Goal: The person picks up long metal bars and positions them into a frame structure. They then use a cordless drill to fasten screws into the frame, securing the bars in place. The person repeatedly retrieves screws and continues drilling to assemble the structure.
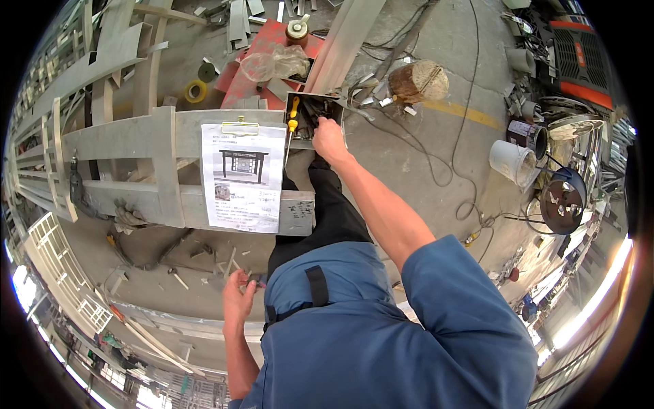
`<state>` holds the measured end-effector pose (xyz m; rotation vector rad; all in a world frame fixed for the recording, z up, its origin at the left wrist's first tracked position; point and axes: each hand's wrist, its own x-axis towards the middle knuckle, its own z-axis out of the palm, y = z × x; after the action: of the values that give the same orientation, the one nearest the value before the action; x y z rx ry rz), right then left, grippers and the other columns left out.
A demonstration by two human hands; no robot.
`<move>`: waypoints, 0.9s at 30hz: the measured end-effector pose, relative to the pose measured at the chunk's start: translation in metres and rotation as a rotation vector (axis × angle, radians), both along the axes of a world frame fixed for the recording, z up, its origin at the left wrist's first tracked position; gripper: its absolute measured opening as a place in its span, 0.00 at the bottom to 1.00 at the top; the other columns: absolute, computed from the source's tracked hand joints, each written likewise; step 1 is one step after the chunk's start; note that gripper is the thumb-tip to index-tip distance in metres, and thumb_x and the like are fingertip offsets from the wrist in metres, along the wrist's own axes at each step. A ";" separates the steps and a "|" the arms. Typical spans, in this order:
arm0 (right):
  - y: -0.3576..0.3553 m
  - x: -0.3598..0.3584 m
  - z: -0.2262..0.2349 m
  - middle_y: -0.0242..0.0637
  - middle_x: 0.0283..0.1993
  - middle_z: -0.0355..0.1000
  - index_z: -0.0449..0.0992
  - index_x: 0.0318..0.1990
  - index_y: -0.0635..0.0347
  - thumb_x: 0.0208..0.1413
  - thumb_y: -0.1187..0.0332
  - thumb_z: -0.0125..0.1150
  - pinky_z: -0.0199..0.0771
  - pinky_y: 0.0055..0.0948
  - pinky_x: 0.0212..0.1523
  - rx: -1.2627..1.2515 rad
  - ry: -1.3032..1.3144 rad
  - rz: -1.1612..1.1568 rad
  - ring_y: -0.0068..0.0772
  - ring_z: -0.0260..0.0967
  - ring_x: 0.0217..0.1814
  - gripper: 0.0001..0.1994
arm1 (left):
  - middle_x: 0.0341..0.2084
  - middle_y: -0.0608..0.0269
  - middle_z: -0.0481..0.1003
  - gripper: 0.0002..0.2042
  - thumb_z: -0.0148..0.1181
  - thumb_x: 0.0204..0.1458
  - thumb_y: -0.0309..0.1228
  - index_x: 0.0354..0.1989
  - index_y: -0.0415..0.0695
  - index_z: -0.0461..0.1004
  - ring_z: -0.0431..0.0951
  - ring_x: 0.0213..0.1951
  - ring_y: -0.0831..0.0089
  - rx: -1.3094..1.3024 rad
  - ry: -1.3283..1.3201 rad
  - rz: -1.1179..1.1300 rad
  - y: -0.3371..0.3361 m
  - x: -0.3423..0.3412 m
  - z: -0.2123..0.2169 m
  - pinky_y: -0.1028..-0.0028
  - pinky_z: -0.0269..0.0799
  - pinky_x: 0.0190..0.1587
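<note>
The right hand [330, 140] is reaching far forward on a fully extended, bare forearm, with a blue sleeve covering the upper arm. The hand is entering a small, dark, open-topped box [312, 109] that is sitting at the far end of the surface [129, 136]. The fingers are curling down into the box; whether they are gripping anything inside cannot be told. A screwdriver [292, 117] with a yellow handle is lying at the left edge of the box, just beside the hand.

The left hand [237, 294] is hanging low near the person's left hip, with the fingers loosely bent. Something small and reddish is showing at the fingertips, but it is too small to identify.

The surface is consisting of flat, pale grey metal bars joined into a frame, dull and smooth. A clipboard [243, 176] is lying on it, left of the reaching arm. It is carrying a white rectangular sheet bearing a dark drawing of a table-like frame, a smaller picture and lines of print.

Farther away, a red panel [238, 80] is lying on the concrete floor [422, 157], with a crumpled clear plastic bag [276, 63] on it. A yellow tape roll [195, 91] is lying left of the panel. A short wooden log [419, 80] is sitting to the right, and a white bucket [512, 162] is standing farther right, with black cables running between them.
</note>
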<state>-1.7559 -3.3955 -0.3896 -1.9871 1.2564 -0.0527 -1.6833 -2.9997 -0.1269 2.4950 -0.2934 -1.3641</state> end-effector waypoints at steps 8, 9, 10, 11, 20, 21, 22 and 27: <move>-0.010 0.023 -0.056 0.61 0.38 0.75 0.74 0.37 0.72 0.43 0.78 0.64 0.76 0.50 0.51 -0.082 0.151 -0.146 0.62 0.74 0.47 0.12 | 0.42 0.51 0.79 0.21 0.66 0.53 0.28 0.55 0.37 0.72 0.81 0.43 0.61 0.038 -0.003 0.112 0.009 -0.007 0.014 0.65 0.74 0.42; -0.014 0.016 -0.059 0.58 0.35 0.77 0.74 0.39 0.73 0.44 0.78 0.66 0.80 0.46 0.44 -0.144 0.124 -0.056 0.56 0.79 0.40 0.13 | 0.42 0.51 0.79 0.21 0.66 0.53 0.28 0.55 0.38 0.72 0.80 0.43 0.61 0.054 0.007 0.132 0.012 -0.009 0.014 0.65 0.74 0.43; -0.020 0.014 -0.061 0.57 0.34 0.78 0.74 0.40 0.73 0.45 0.78 0.67 0.81 0.44 0.41 -0.008 0.161 -0.064 0.53 0.80 0.38 0.14 | 0.43 0.52 0.79 0.21 0.66 0.53 0.28 0.55 0.38 0.71 0.80 0.43 0.61 0.069 0.016 0.153 0.015 -0.011 0.013 0.65 0.74 0.43; -0.028 0.015 -0.065 0.56 0.33 0.79 0.74 0.40 0.73 0.45 0.77 0.67 0.81 0.42 0.38 0.128 0.200 -0.071 0.51 0.80 0.35 0.14 | 0.43 0.52 0.79 0.21 0.66 0.53 0.28 0.56 0.38 0.71 0.80 0.43 0.62 0.085 0.027 0.176 0.017 -0.015 0.012 0.65 0.74 0.44; -0.030 0.015 -0.072 0.48 0.34 0.80 0.71 0.57 0.68 0.47 0.83 0.68 0.81 0.35 0.25 0.109 0.328 0.129 0.40 0.81 0.27 0.26 | 0.44 0.53 0.79 0.21 0.64 0.54 0.25 0.56 0.37 0.70 0.80 0.44 0.62 0.042 0.073 0.166 0.011 -0.020 0.001 0.66 0.74 0.48; -0.035 0.017 -0.072 0.47 0.35 0.80 0.71 0.57 0.68 0.48 0.83 0.67 0.81 0.34 0.24 0.271 0.310 0.048 0.39 0.81 0.27 0.26 | 0.43 0.53 0.79 0.21 0.64 0.54 0.25 0.56 0.37 0.70 0.80 0.44 0.63 0.035 0.074 0.175 0.010 -0.018 0.001 0.66 0.74 0.48; -0.035 0.016 -0.071 0.46 0.34 0.79 0.71 0.56 0.67 0.49 0.84 0.64 0.81 0.34 0.23 0.358 0.295 0.008 0.39 0.81 0.27 0.24 | 0.43 0.53 0.79 0.20 0.64 0.54 0.25 0.56 0.37 0.70 0.80 0.44 0.63 0.032 0.074 0.185 0.010 -0.017 0.002 0.66 0.74 0.47; -0.033 0.030 -0.008 0.44 0.31 0.78 0.74 0.53 0.65 0.56 0.84 0.52 0.81 0.32 0.23 0.573 0.124 -0.332 0.34 0.81 0.27 0.17 | 0.43 0.54 0.79 0.19 0.64 0.53 0.25 0.53 0.39 0.71 0.80 0.42 0.64 0.001 0.086 0.244 0.028 -0.023 -0.006 0.67 0.74 0.44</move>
<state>-1.7257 -3.4280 -0.3979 -1.2998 1.4728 0.2459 -1.7060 -2.9721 -0.1326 2.3723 0.0301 -1.3641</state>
